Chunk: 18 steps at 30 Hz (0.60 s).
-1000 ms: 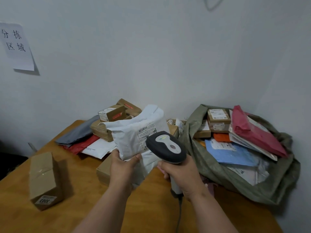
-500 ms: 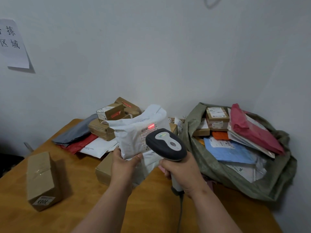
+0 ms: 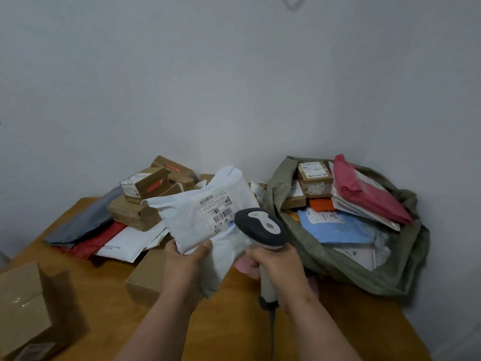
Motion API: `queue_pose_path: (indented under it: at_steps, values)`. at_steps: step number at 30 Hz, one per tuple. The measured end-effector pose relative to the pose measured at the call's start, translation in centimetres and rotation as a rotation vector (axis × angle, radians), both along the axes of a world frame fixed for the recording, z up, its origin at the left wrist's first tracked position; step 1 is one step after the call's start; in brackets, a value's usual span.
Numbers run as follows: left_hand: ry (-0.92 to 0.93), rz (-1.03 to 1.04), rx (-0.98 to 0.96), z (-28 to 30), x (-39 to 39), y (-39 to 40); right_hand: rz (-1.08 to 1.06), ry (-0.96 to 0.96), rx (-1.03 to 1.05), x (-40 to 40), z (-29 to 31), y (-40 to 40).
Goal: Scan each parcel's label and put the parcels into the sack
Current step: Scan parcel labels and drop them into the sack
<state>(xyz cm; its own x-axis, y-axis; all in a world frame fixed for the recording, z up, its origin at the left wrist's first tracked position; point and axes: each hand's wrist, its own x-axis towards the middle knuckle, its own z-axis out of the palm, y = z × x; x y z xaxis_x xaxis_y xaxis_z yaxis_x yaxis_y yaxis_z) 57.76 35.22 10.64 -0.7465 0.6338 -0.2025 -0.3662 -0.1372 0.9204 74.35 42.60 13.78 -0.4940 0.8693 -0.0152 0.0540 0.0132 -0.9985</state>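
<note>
The crinkled white poly parcel [image 3: 205,217] has tilted rightward, left hand [image 3: 186,259] gripping it, right hand [image 3: 278,261] clasping the scanner [image 3: 260,227].

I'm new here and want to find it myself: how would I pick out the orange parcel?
Find the green sack against the wall on the table's right. Inside, just under the stacked brown boxes and above the blue mailer, peeks the orange parcel, the only orange one there.

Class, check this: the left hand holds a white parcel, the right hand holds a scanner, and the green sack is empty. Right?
Not quite. The head view shows the sack already full of parcels. The left hand does hold the white parcel, the right hand the scanner.
</note>
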Motion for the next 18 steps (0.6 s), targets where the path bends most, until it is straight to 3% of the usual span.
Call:
queue_pose_path:
  at_steps: [7,11,18]
  values:
    - [-0.088,-0.174,0.047,-0.3,1.7,4.0,-0.173,0.222,-0.270,2.2,-2.2,1.0]
    - [0.015,-0.294,0.048,0.8,4.9,8.3,-0.158,0.401,-0.354,4.1,-2.4,4.1]
    - [0.335,-0.361,0.039,4.8,11.5,21.4,-0.260,0.472,-0.248,8.9,-0.3,14.2]
